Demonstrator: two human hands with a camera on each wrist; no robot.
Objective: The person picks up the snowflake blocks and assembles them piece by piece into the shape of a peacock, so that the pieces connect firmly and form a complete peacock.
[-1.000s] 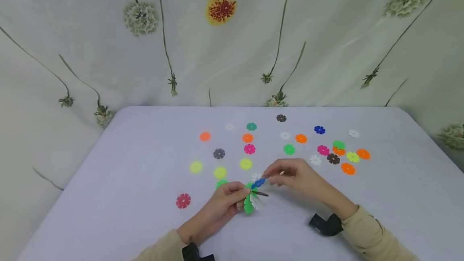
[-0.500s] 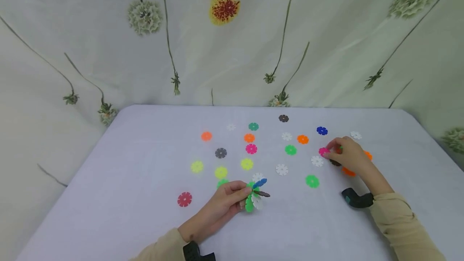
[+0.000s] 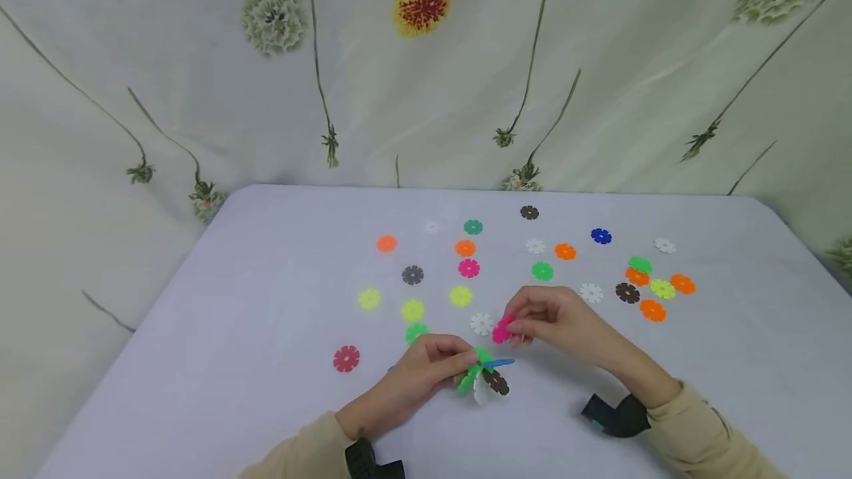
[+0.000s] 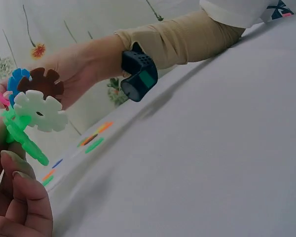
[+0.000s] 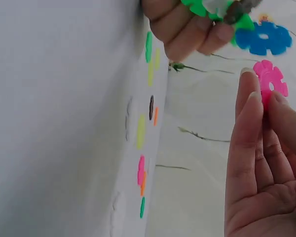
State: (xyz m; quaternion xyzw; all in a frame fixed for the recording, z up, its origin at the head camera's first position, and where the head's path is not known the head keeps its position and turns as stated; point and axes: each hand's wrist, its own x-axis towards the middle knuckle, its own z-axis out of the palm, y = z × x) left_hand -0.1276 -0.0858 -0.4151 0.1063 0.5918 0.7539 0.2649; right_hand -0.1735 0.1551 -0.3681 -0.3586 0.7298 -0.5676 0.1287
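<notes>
Between the fingers: a pink disc and a cluster of joined discs.

Right hand pinches the pink disc at its fingertips, just above and beside the cluster, apparently not touching it. Left hand grips the cluster of green, white, brown and blue discs, held just over the desk. Loose discs lie scattered farther back, before a flowered curtain.

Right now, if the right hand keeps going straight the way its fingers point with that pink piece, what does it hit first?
Probably the cluster of joined pieces in the left hand. The right hand pinches the pink piece just short of it; depth is unclear.
</notes>
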